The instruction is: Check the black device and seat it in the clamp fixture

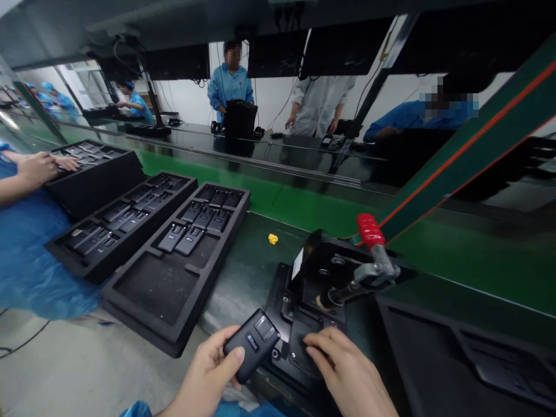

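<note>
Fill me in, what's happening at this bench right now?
The person's left hand holds a small black key-fob-like device just above the bench edge. The right hand rests its fingertips on the base of a black press fixture with a red-handled lever, which stands raised. To the left lie black foam trays partly filled with similar devices; the near tray's front pockets hold none. A co-worker's hand touches the far tray. A green conveyor belt runs behind.
</note>
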A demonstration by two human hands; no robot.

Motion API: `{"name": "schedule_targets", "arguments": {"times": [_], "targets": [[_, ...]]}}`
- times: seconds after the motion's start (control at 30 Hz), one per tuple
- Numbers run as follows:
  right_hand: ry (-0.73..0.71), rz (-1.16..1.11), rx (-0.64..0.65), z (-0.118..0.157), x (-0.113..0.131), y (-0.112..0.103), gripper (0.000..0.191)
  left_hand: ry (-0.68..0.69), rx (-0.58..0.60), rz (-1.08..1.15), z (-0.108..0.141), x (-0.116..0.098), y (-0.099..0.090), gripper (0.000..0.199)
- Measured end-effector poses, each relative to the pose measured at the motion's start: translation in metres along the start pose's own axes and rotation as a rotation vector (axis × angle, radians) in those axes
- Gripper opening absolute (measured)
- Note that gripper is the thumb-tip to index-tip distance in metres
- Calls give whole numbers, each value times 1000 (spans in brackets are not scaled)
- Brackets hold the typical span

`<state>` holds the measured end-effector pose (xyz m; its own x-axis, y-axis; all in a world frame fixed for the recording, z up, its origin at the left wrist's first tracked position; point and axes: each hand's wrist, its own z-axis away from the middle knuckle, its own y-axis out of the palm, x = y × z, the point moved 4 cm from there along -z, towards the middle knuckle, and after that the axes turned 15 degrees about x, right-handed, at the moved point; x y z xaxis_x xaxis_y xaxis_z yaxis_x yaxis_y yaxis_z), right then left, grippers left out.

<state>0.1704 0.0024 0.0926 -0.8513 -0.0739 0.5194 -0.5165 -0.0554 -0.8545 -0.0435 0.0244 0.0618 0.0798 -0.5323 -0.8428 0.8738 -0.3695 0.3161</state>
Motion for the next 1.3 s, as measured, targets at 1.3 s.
{"name": "schedule_targets", "arguments": {"times": [1.3], "targets": [[-127, -236, -55, 20, 12, -19, 14, -35, 520, -167, 3, 21, 38, 61]]}}
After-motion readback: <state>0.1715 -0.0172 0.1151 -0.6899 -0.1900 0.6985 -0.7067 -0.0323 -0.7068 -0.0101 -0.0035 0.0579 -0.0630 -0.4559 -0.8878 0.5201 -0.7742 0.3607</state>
